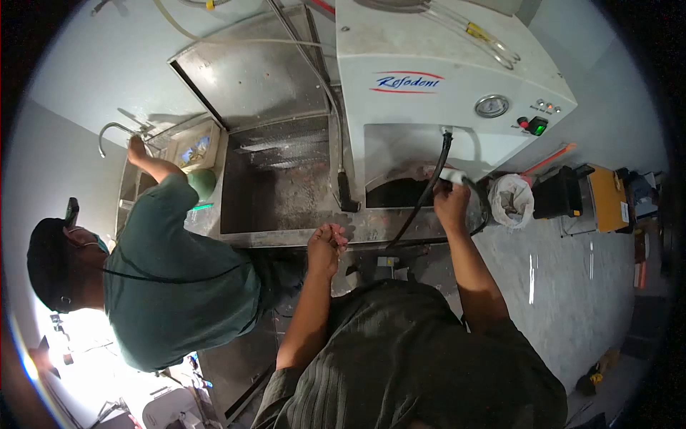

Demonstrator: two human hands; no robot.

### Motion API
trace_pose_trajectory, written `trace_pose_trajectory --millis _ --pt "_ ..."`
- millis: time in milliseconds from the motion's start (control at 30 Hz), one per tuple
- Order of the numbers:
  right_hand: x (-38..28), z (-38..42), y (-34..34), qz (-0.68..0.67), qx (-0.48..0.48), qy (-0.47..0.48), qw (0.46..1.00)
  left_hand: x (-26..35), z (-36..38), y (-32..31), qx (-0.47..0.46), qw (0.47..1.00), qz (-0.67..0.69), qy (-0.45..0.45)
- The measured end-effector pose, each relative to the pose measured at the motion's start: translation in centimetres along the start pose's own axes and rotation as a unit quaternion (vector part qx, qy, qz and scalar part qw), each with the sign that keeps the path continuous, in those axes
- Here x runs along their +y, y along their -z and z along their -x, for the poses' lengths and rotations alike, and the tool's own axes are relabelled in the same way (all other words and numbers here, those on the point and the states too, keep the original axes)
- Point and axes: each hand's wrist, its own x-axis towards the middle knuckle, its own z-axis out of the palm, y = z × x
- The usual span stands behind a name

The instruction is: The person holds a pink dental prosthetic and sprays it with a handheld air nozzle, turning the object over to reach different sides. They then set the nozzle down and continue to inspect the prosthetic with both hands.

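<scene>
My left hand (pixel 324 250) is closed around a small pink piece (pixel 339 233), just over the front edge of the metal sink (pixel 279 179). At the right, my right hand (pixel 451 206) grips a white handle (pixel 451 175) with a black hose, in front of the opening of the white machine (pixel 421 61). The black hose (pixel 432 182) hangs from the machine's front and curves down beside this hand. Between my hands, a black spray nozzle (pixel 347 193) on a metal hose rests at the sink's right side.
A co-worker (pixel 179 279) in a green shirt stands close at my left, one hand near a curved faucet (pixel 107 132). To the right are a bin with a white liner (pixel 511 204) and a black bin (pixel 557 193). A gauge (pixel 492 106) is on the machine.
</scene>
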Motion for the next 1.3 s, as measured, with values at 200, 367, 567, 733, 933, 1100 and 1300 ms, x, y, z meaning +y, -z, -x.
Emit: trace_pose_trajectory --millis 200,367,567,733,933,1100,1300 --pt "-3.5 4.5 2.9 -0.142 0.061 -0.171 0.973 2.0 2.2 1.2 -0.066 0.997 -0.029 0.011" --pt "-5.2 8.9 5.3 -0.171 0.12 -0.194 0.959 2.6 3.2 2.5 -0.113 0.993 -0.028 0.005" --pt "-8.1 12.2 5.7 -0.151 0.143 -0.22 0.953 4.8 4.0 1.8 -0.183 0.982 -0.011 0.052" --pt "-10.7 12.8 5.7 -0.202 0.094 -0.201 0.954 4.1 4.4 1.9 -0.157 0.987 0.011 0.03" --pt "-13.2 12.1 4.4 -0.232 0.036 -0.175 0.956 3.9 4.3 3.5 -0.135 0.989 0.002 -0.066" --pt "-14.6 11.1 2.4 -0.235 0.016 -0.123 0.964 4.7 4.7 3.9 -0.079 0.991 -0.003 -0.107" --pt "-15.2 10.4 0.6 -0.272 0.012 -0.092 0.958 5.5 5.0 4.6 -0.048 0.992 0.016 -0.114"
